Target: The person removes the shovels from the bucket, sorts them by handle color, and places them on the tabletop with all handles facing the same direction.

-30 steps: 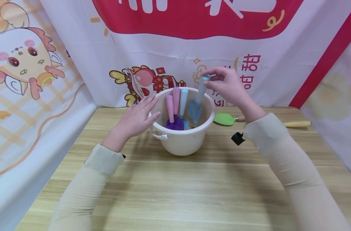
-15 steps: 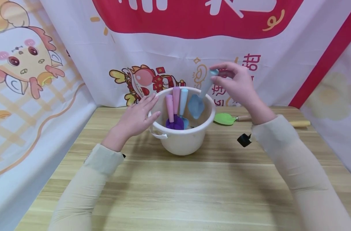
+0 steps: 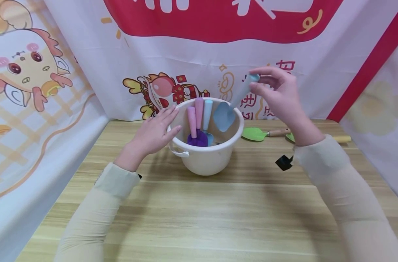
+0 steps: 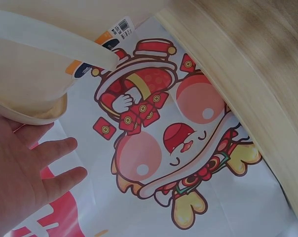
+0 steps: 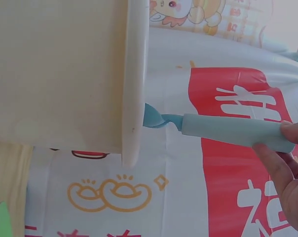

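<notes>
The bucket (image 3: 208, 162) stands close to the far edge of the tabletop (image 3: 199, 218), a broad stretch of wood running from it toward the near side; a printed cloth (image 3: 185, 58) hangs along that far edge. Three tools lean inside the bucket: two pink-handled tools (image 3: 192, 120) and one blue-handled tool (image 3: 207, 113). One blue trowel (image 3: 224, 117) is held tilted, its blade in the bucket's mouth by the right rim. Two green blades (image 3: 253, 134) lie toward the far right corner, one partly hidden by the wrist. The right hand (image 3: 280, 91) is raised above rim height, its grip narrowed to a thumb-and-finger pinch on the trowel's handle end. The left hand (image 3: 153, 131), fingers outstretched and grasping nothing, lies against the left rim.
</notes>
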A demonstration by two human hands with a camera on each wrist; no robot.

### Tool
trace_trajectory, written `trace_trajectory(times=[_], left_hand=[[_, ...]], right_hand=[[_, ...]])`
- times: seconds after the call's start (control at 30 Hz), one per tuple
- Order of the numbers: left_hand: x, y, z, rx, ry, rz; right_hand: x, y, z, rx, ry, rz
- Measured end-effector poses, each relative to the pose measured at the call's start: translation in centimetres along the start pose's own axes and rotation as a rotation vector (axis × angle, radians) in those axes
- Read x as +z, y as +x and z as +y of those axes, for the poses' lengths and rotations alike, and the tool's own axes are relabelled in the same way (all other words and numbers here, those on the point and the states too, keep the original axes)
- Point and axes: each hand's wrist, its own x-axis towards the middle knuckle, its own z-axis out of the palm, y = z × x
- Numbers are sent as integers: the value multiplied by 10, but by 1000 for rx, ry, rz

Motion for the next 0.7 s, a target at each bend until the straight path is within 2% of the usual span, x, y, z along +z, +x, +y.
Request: trace_trajectory(times=[0.37, 0.7], left_hand=[[1, 0, -2, -4, -9, -6], [1, 1, -2, -5, -6, -4]], right_hand=[[-15, -9, -9, -39, 254, 87], [-32, -19, -13, 13, 338, 165]])
